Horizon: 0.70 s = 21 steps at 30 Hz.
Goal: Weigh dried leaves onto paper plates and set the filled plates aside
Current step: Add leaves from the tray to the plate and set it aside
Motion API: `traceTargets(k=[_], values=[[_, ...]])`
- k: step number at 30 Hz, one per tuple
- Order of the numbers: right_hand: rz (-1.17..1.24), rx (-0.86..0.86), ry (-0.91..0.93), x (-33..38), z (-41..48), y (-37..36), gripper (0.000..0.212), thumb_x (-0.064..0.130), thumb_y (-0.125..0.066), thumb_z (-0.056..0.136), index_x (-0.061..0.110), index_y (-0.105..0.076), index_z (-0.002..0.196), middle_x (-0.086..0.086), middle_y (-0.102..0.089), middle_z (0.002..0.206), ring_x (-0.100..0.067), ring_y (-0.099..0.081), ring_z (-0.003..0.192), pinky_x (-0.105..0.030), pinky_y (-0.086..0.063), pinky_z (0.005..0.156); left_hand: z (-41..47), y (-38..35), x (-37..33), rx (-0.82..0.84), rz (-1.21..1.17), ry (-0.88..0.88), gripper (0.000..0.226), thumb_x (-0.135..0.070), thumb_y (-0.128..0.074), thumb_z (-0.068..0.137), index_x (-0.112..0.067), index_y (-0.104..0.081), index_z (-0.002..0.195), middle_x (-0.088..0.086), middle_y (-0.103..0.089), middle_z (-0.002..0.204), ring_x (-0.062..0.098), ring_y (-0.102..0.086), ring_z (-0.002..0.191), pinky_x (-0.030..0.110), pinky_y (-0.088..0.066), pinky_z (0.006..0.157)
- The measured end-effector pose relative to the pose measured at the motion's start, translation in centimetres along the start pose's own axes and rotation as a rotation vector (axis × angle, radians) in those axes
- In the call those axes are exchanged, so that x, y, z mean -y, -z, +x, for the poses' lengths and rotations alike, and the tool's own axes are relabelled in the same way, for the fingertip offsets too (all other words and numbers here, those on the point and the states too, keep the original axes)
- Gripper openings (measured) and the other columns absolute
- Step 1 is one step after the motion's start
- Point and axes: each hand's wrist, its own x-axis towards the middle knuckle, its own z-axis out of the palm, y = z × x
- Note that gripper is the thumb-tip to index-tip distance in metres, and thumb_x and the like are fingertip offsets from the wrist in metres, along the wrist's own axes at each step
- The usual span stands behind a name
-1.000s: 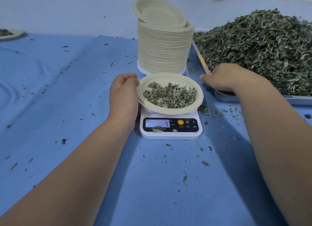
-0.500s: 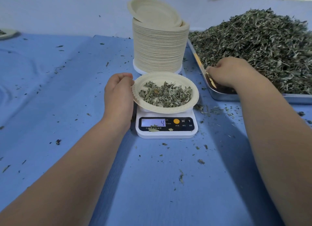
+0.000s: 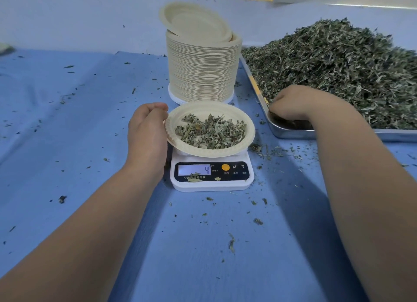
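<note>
The paper plate [image 3: 249, 125] on the scale [image 3: 212, 185] is gripped at its rim by the left hand [image 3: 146, 132]. The fingers of the right hand [image 3: 293, 105] are hidden in the dried leaves [image 3: 338, 60]; their state cannot be told.

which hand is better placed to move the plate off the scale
Left. The left hand is curled at the left rim of the plate on the scale. The right hand is down in the tray among the leaves.

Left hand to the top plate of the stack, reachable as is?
Probably yes: the left hand grips the filled plate's left rim, the stack stands just behind the scale, nothing between. It must release the rim first.
</note>
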Motion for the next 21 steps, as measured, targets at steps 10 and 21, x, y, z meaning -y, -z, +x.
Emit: traceTargets(k=[10, 21], values=[[0.065, 0.137, -0.086, 1.2, -0.6, -0.9, 0.091, 0.075, -0.013, 0.097, 0.009, -0.029, 0.157, -0.014, -0.023, 0.165, -0.036, -0.026, 0.149, -0.049, -0.022, 0.118, -0.1, 0.0, -0.3, -0.005, -0.007, 0.010, 0.038, -0.026, -0.049, 0.069, -0.022, -0.073, 0.099, -0.004, -0.066, 0.093, 0.016, -0.063, 0.083, 0.040, -0.053, 0.081], [0.091, 0.065, -0.052, 1.3, 0.1, -1.8, 0.083, 0.070, -0.031, 0.099, 0.007, -0.038, 0.153, -0.015, -0.033, 0.160, -0.038, -0.038, 0.142, -0.047, -0.035, 0.110, 0.0, -0.1, -0.3, -0.010, -0.003, 0.020, 0.038, -0.026, -0.049, 0.068, -0.024, -0.074, 0.097, -0.003, -0.066, 0.095, 0.016, -0.063, 0.085, 0.040, -0.053, 0.082]])
